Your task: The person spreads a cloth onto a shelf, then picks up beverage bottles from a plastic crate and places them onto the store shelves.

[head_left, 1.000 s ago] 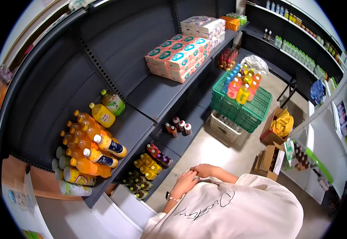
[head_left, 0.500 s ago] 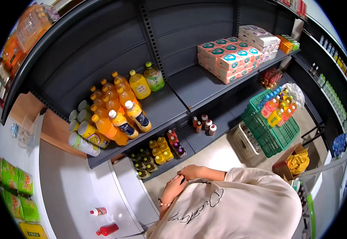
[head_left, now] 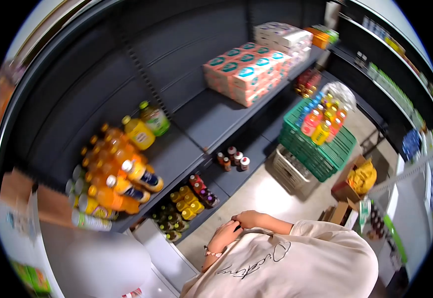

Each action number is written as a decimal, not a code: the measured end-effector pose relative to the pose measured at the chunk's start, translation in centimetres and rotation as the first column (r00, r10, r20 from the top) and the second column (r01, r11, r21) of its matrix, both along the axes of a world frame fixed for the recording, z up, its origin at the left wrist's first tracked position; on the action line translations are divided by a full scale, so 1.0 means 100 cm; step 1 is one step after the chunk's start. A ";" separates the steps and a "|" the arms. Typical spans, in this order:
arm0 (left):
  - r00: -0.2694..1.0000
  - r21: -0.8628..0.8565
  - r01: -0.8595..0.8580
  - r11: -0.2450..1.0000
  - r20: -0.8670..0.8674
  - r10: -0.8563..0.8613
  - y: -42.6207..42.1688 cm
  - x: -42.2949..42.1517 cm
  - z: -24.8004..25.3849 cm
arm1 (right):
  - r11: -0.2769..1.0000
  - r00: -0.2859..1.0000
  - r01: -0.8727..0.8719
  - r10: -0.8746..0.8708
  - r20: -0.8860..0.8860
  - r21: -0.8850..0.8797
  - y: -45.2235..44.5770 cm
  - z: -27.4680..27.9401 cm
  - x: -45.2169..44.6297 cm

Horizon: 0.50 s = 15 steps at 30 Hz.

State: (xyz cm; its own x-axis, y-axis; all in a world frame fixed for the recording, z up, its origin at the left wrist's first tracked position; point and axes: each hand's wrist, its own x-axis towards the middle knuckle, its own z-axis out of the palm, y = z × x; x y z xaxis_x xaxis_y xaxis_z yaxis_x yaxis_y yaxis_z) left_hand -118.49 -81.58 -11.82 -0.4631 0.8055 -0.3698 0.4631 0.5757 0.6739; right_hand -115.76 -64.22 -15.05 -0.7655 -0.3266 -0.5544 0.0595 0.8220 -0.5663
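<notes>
Left hand (head_left: 224, 235) and right hand (head_left: 250, 218) touching in front of the beige shirt (head_left: 296, 260), can't tell if they're gripping anything. Nearest stuff's the yellow bottles (head_left: 186, 203), lower shelf (head_left: 225, 183), off left.

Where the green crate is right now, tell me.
In the head view, the green crate is right of centre, with bottles on top, the white crate at its lower left and the yellow bundle at its lower right.

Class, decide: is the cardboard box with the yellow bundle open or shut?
Open: the yellow bundle shows through the uncovered top of the cardboard box.
</notes>
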 end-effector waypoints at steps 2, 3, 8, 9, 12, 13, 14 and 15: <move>0.992 0.003 0.123 0.992 -0.025 -0.123 0.030 -0.007 -0.010 | 0.990 0.990 0.138 -0.138 -0.001 -0.024 0.028 0.001 0.015; 0.982 -0.013 0.184 0.983 -0.041 -0.184 0.045 -0.008 -0.011 | 0.977 0.977 0.209 -0.210 -0.042 -0.026 0.038 -0.007 0.025; 0.889 -0.050 0.444 0.894 -0.101 -0.447 0.121 -0.007 -0.014 | 0.883 0.884 0.467 -0.467 0.009 -0.038 0.095 -0.008 0.059; 0.871 -0.041 0.485 0.873 -0.064 -0.487 0.136 -0.007 -0.015 | 0.858 0.860 0.510 -0.510 0.016 -0.061 0.106 -0.017 0.066; 0.813 -0.053 0.581 0.812 -0.010 -0.583 0.194 -0.014 -0.016 | 0.780 0.792 0.605 -0.611 0.013 -0.159 0.148 -0.030 0.082; 0.792 -0.080 0.607 0.791 -0.016 -0.610 0.216 -0.012 -0.013 | 0.755 0.770 0.632 -0.637 0.036 -0.174 0.165 -0.032 0.085; 0.772 -0.106 0.630 0.770 -0.023 -0.635 0.239 -0.010 -0.014 | 0.730 0.749 0.657 -0.660 0.057 -0.188 0.185 -0.034 0.088; 0.752 -0.085 0.653 0.753 -0.043 -0.658 0.261 -0.010 -0.021 | 0.727 0.747 0.659 -0.662 0.058 -0.191 0.205 -0.037 0.092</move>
State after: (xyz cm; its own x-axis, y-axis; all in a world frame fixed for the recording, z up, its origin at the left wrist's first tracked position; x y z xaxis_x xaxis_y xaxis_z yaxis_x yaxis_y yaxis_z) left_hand -119.53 -55.45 -13.88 0.1448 0.8974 -0.4167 0.7839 0.1529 0.6017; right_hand -106.59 -43.70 -18.75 -0.8339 0.1688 -0.5255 0.5387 0.4562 -0.7082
